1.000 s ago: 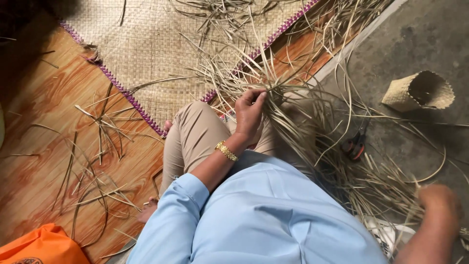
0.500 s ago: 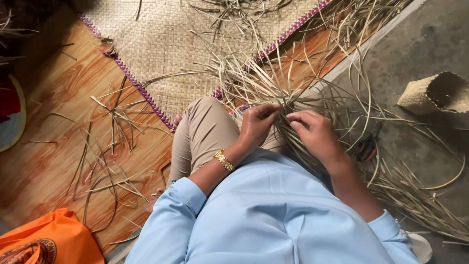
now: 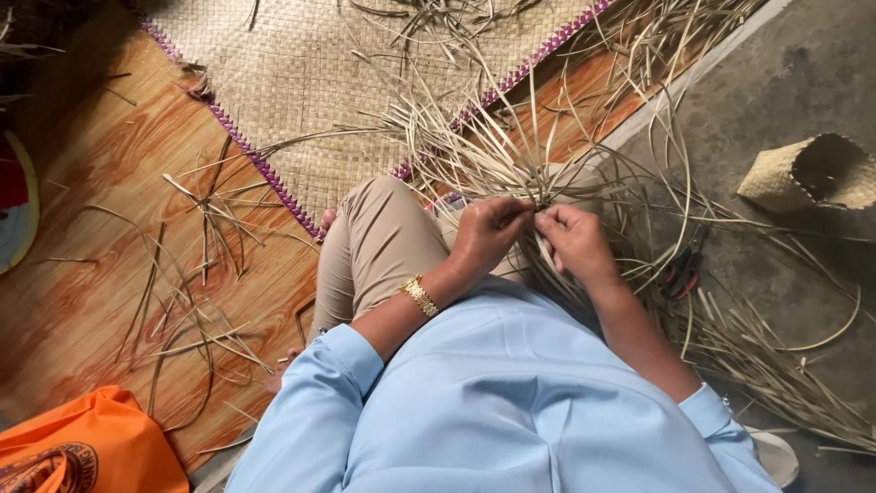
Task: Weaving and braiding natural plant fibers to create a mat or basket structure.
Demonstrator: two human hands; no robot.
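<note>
Hands, left hand (image 3: 488, 228) and right hand (image 3: 573, 239), pinch dry strips (image 3: 511, 155) seemingly near the mat's purple edge (image 3: 265, 169).

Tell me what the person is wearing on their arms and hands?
Both arms wear light blue long sleeves, pushed up the forearms, so the left sleeve and right sleeve end in folded cuffs. A gold link bracelet circles the left wrist. The left hand and right hand are bare, no gloves.

Left hand (image 3: 488, 233) and right hand (image 3: 573, 239) held close together ahead of the torso; fingers of both curled in a pinch, fingertips nearly meeting; both forearms angled inward; left wrist slightly flexed.
</note>
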